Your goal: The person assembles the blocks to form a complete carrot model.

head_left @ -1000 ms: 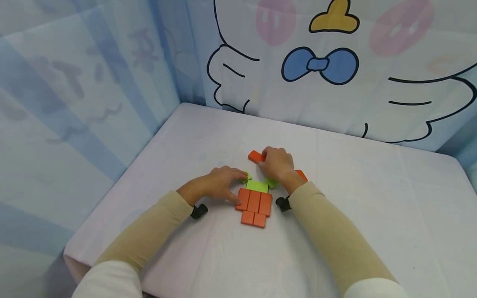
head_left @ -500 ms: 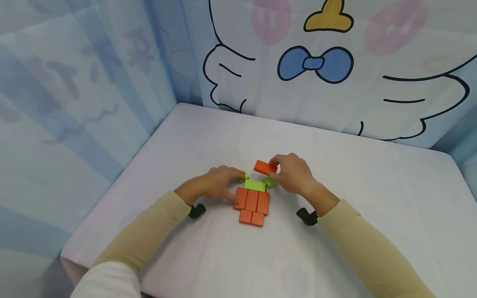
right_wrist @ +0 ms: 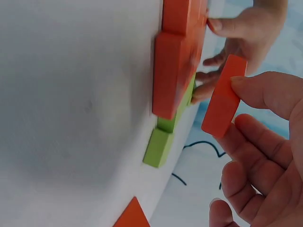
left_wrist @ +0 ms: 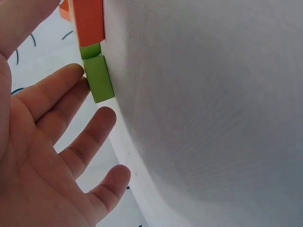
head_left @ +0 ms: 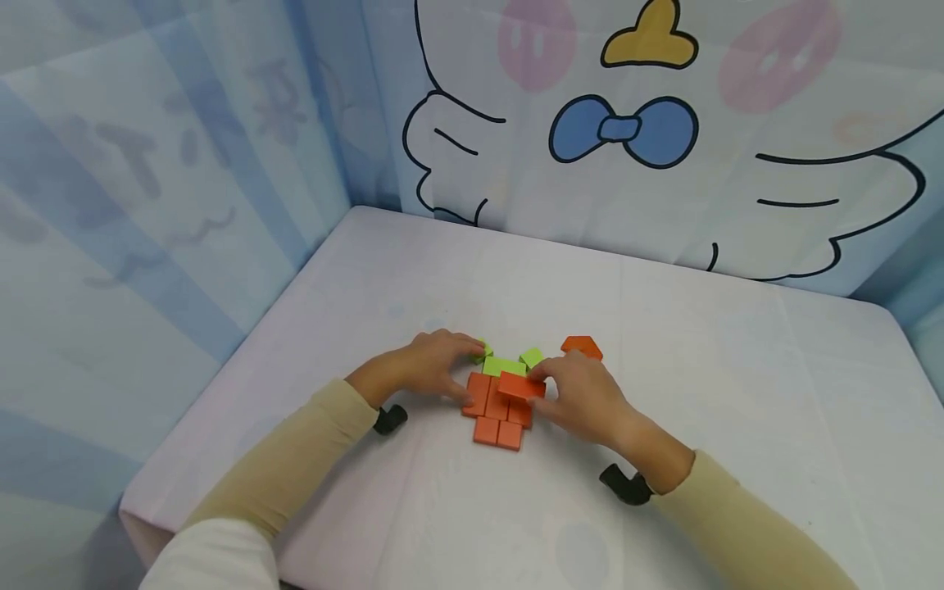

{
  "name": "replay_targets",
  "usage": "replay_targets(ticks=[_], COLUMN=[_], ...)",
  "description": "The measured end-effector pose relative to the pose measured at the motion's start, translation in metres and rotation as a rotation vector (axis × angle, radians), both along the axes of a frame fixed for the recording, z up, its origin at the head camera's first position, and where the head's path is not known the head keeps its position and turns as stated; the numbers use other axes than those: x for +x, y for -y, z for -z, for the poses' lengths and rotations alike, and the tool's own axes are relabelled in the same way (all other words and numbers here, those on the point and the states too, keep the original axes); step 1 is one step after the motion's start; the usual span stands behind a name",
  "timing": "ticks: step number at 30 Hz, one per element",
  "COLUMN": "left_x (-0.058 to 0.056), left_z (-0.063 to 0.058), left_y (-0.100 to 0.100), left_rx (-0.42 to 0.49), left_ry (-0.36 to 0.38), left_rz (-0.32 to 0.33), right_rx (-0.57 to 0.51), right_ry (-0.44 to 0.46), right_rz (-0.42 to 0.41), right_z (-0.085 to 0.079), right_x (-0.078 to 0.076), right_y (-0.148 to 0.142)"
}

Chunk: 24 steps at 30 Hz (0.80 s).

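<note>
Between the thumb and fingers of my right hand (head_left: 590, 401) is a rectangular orange block (right_wrist: 224, 97), held tilted above the flat group of blocks. That group has three upright orange blocks (head_left: 476, 393) side by side, with two small orange blocks (head_left: 497, 432) at their near end. A green block (head_left: 505, 366) lies along the far end, flanked by a left green block (head_left: 483, 351) and a right green block (head_left: 531, 357). My left hand (head_left: 435, 362) lies at the group's left side, thumb on the orange edge. In the left wrist view its extended fingertips meet a green block (left_wrist: 99, 79).
A loose angular orange block (head_left: 582, 347) lies on the table, beyond my right hand. The white-covered table (head_left: 708, 393) ends at a cartoon-printed curtain (head_left: 627, 205) at the back, and a blue curtain (head_left: 184, 205) hangs on the left.
My right hand has brought the orange block nearer, from beyond the green blocks to over the orange ones. The loose angular block is uncovered again. My left hand has stayed in place.
</note>
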State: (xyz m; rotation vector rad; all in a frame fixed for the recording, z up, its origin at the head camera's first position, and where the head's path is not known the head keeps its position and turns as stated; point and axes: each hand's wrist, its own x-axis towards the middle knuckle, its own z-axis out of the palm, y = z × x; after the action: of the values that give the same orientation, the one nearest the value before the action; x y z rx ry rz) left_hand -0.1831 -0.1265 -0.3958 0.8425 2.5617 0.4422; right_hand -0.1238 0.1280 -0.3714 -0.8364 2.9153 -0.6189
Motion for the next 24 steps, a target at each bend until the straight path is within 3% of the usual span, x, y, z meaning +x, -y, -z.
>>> replay_targets(ticks=[12, 19, 24], left_x=[0.001, 0.000, 0.001], left_z=[-0.002, -0.002, -0.002], left_y=[0.000, 0.000, 0.000], left_rx=[-0.007, -0.015, -0.015], left_ry=[-0.002, -0.001, -0.006], left_rz=[0.003, -0.001, 0.002], right_rx=[0.023, 0.014, 0.043], right_ry=[-0.054, -0.057, -0.076], right_rz=[-0.101, -0.150, -0.137], right_z=[0.010, 0.019, 0.024], right_x=[0.041, 0.053, 0.057], right_y=[0.010, 0.016, 0.020])
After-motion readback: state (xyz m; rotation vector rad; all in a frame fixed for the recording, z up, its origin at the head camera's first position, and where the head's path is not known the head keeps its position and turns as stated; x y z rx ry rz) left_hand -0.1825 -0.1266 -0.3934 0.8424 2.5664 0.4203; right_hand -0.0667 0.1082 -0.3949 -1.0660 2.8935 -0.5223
